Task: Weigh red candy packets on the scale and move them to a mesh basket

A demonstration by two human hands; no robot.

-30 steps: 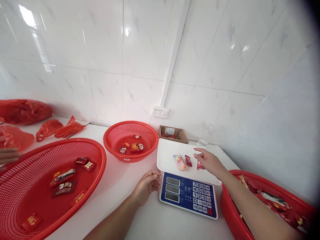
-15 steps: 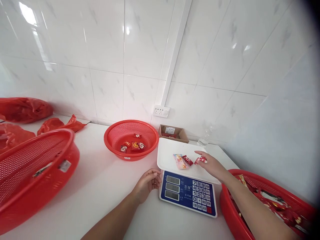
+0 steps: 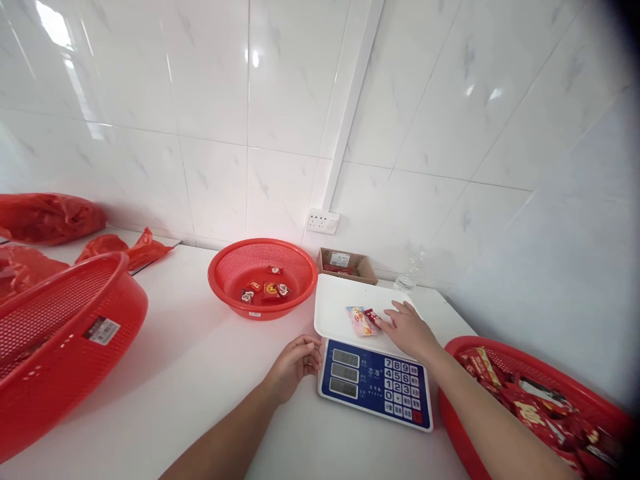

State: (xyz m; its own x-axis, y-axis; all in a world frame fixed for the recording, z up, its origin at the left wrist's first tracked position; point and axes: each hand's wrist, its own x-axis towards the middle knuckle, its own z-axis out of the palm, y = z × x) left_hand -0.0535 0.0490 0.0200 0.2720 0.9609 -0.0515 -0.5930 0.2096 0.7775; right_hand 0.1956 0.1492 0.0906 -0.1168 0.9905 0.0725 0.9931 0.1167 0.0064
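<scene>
At the left edge of the electronic scale (image 3: 375,387), my left hand (image 3: 295,367) rests with its fingers loosely curled and slightly apart; no object shows in it. My right hand (image 3: 413,331) is over the scale's white tray (image 3: 333,300). Its thumb and fingers close around a small red-and-white wrapped candy (image 3: 393,323), mostly hidden by the hand. Touching or just beside the thumb is a dark red wrapped candy (image 3: 373,317). A pastel snack packet (image 3: 361,322) lies left of it on the tray. Digits on the scale's display are faint.
A red basket (image 3: 263,247) with several wrapped candies stands behind left. Another red basket (image 3: 480,343), full of red packets, is under my right forearm. A tilted red basket (image 3: 125,293) sits at left near red plastic bags (image 3: 55,217). A cardboard box (image 3: 367,270) and clear bottle (image 3: 410,277) stand behind.
My right hand has moved left over the tray with the red-and-white candy, beside the dark red one. The left basket has shifted left and tilted. My left hand stays in place.
</scene>
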